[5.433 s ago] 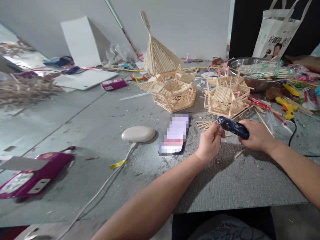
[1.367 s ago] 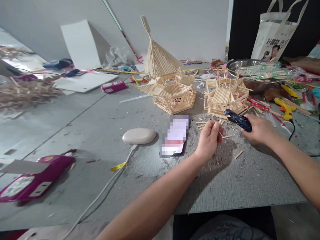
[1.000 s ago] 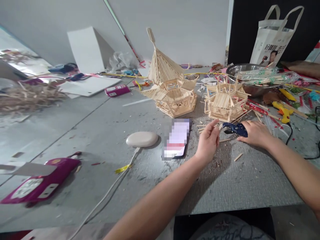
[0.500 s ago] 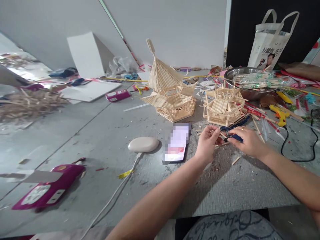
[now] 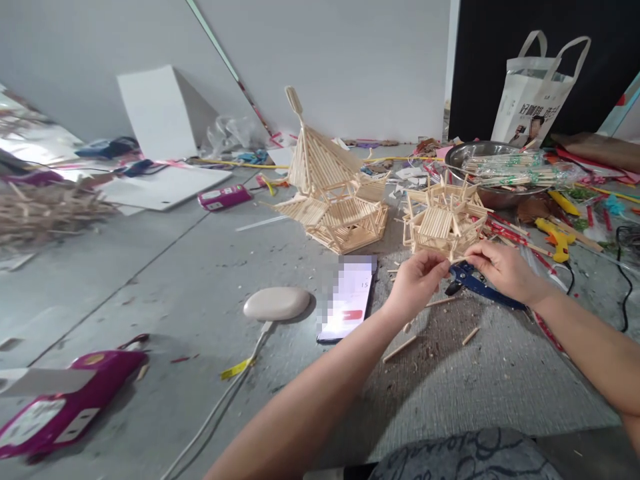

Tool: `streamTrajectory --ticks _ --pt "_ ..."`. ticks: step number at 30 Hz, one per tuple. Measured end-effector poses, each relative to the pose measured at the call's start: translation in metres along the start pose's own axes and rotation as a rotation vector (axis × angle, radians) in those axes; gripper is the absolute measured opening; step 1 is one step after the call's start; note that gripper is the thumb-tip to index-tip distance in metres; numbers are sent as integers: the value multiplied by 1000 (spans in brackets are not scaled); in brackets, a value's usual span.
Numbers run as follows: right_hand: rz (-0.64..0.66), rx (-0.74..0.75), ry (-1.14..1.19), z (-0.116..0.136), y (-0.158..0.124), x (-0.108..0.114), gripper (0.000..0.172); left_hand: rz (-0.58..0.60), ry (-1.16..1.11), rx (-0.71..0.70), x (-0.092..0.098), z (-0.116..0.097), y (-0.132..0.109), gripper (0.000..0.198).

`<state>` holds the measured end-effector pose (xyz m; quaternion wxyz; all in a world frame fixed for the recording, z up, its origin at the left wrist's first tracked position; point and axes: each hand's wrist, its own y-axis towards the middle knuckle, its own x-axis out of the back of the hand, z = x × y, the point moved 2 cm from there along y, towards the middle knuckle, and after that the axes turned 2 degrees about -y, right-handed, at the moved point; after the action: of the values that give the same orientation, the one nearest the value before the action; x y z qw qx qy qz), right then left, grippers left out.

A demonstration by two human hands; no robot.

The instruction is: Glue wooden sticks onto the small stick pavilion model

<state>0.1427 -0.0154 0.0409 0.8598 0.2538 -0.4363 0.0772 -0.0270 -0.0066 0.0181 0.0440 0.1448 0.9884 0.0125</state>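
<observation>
My left hand is closed in a pinch at one end of a short thin wooden stick. At the stick's other end, the fingertips of my right hand are pinched together. Just beneath my right hand, blue-handled pliers lie on the table. Right behind my hands stands a small many-sided frame of wooden sticks. To its left is a taller stick model with a pointed roof. Loose stick pieces lie in front of my hands.
A phone and a pale oval case on a cable lie left of my arms. A yellow glue gun lies at right, before a metal bowl of bagged sticks. Purple devices are at left.
My right hand has let go of the pliers, which now lie on the table. It now pinches the stick with my left hand. The view has shifted slightly.
</observation>
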Motion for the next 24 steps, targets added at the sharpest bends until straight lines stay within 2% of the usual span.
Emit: streamTrajectory --ticks 3,7,11,15,18,21,24 --pt "32 26 47 -6 8 6 19 91 72 49 3 -1 5 18" --pt "84 72 73 -11 18 10 18 187 -14 178 3 2 8 21" --pt "203 84 50 -10 28 13 17 164 -119 202 2 5 11 21" --pt "269 81 33 -10 34 15 18 166 -54 179 4 5 15 22" --pt "195 55 52 -14 36 15 17 146 -17 159 5 5 21 23" --pt "10 8 78 -23 38 12 21 3 -120 164 2 7 28 26" --pt "-115 -11 33 -32 40 5 21 -133 -244 186 -6 13 35 30"
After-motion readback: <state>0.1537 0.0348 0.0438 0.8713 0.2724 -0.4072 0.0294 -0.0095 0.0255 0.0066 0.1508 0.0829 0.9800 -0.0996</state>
